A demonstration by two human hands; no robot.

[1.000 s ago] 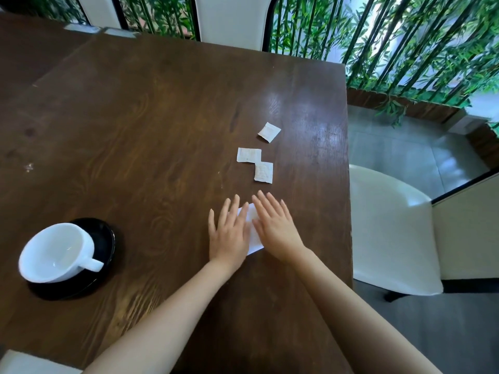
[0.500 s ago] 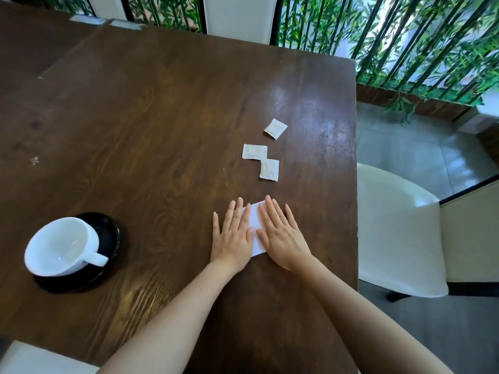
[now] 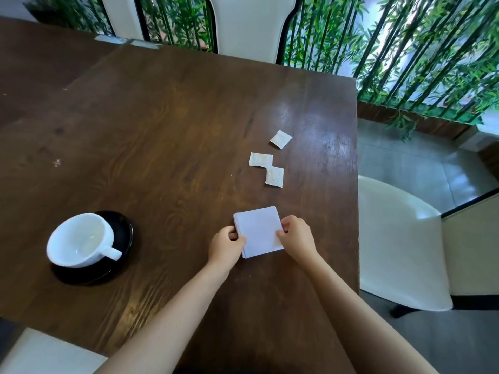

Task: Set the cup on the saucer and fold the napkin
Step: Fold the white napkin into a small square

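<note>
A folded white paper napkin point(image 3: 258, 230), a square of several layers, lies on the dark brown wooden table point(image 3: 175, 117) between the two hands. The left hand point(image 3: 226, 245) pinches the napkin's left edge, thumb on top and fingers curled at the stacked layers. The right hand point(image 3: 298, 237) pinches its right edge towards the near corner, thumb likewise on the upper face. The far half of the napkin shows clear of both grips. Whether it rests fully on the wood or is slightly lifted cannot be told.

Beyond the napkin's far edge lie three small white paper packets: two touching at a corner point(image 3: 260, 159) point(image 3: 274, 176), and one point(image 3: 280, 139) farther off and apart. Well to the napkin's left, the white ceramic cup point(image 3: 78, 238) sits on the black round saucer point(image 3: 122, 230), handle turned towards the napkin, with bare wood between. To the napkin's right, a strip of tabletop runs to the table's right edge, past which stands a white chair point(image 3: 399, 252). The near side of the napkin has bare wood under the forearms.
</note>
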